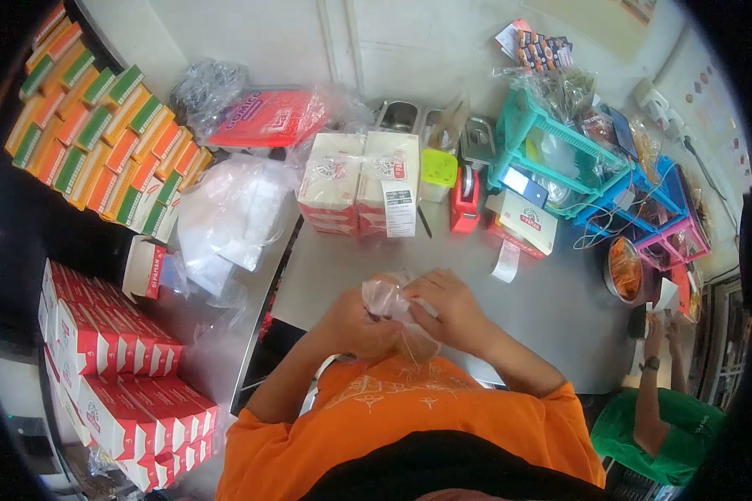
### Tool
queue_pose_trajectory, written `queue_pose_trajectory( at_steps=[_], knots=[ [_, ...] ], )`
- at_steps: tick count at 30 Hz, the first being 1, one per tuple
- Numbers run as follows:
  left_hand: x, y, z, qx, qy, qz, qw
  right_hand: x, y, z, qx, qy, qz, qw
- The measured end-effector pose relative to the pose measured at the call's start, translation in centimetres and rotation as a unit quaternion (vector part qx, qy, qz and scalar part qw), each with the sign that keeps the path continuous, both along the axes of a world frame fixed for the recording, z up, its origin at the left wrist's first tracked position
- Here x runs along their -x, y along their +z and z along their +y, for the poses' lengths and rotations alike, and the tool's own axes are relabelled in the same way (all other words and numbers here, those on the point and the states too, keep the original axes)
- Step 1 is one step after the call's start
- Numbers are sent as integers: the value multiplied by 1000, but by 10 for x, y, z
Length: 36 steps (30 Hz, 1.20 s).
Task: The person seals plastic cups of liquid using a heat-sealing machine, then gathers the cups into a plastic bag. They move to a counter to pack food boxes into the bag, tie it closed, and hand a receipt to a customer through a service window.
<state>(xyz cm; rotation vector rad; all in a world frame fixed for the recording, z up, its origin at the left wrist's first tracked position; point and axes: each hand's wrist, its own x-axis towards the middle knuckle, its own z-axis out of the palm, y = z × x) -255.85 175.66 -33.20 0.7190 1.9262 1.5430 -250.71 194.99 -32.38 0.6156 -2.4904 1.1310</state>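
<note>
A thin clear plastic bag point(384, 299) is bunched up in front of my orange shirt, over the near edge of the metal table. My left hand point(361, 327) is closed around its left side. The fingers of my right hand point(447, 307) pinch the bag's upper right part. Below the hands hangs the bag's lower part; what it may contain is hard to make out. Farther back on the table stand white-and-red food boxes point(330, 179) in two stacks wrapped in clear plastic, with a printed receipt point(399, 209) on the right stack.
Behind are a lime-lidded tub point(439, 169), a red tape dispenser point(465, 200), a receipt printer box point(522, 224) and a teal basket point(551, 146). Stacked red-and-white boxes point(125, 367) fill the left. A co-worker in green point(660, 426) works at right near a metal bowl point(624, 267).
</note>
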Motion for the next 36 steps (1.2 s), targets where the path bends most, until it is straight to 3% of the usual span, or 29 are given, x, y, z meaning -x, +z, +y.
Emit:
queue_pose_trajectory(
  at_steps=[4,6,7,9,10,11,12,13,15,16,18,19,21,25,27,28,30,31,33,36],
  knots=[
    [7,-18,-7,-85,52,86,991,-1,-14,5,-15,-7,43,999],
    [3,-23,2,-129,141,-150,970,-5,-16,5,-36,-66,72,995],
    [4,-33,5,-130,142,-151,970,-9,-21,4,-38,-66,72,995],
    [5,-56,7,-276,169,-337,884,-18,-34,0,50,-96,53,993],
    [5,-55,8,-277,169,-341,882,-24,-37,-1,49,-97,50,993],
    [5,-51,8,-290,130,-360,877,-30,-39,-3,223,-69,-117,965],
    [4,-46,9,-302,90,-378,870,-33,-41,-5,385,-38,-275,880],
    [2,-41,8,-301,89,-381,870,-32,-39,-6,386,-41,-276,879],
    [0,-32,5,-177,64,-258,948,-28,-30,-8,412,10,-317,854],
    [-6,-32,8,-177,60,-257,948,-28,-27,-8,413,7,-314,855],
    [-22,-33,16,-122,45,-41,991,-26,-20,-8,214,-19,-235,948],
    [-22,-33,15,-125,48,-37,990,-23,-14,-9,211,-16,-232,949],
    [-22,-34,14,-74,10,17,997,-16,-2,-11,79,0,-114,990],
    [-22,-55,15,-168,76,-39,982,-14,5,0,78,38,-166,982],
    [-9,-56,15,-217,47,137,965,-14,10,9,23,96,-231,968],
    [-5,-48,9,-217,50,139,965,-14,15,14,22,99,-231,968],
    [0,-29,-9,21,-68,365,928,-14,25,23,-126,121,-261,949],
    [2,-33,-9,23,-65,367,928,-16,23,28,-126,124,-258,950],
    [4,-46,-8,6,-123,248,961,-24,19,36,-186,131,-211,951],
    [-4,-44,4,-10,-77,273,959,-26,20,38,-196,132,-162,958]
  ],
)
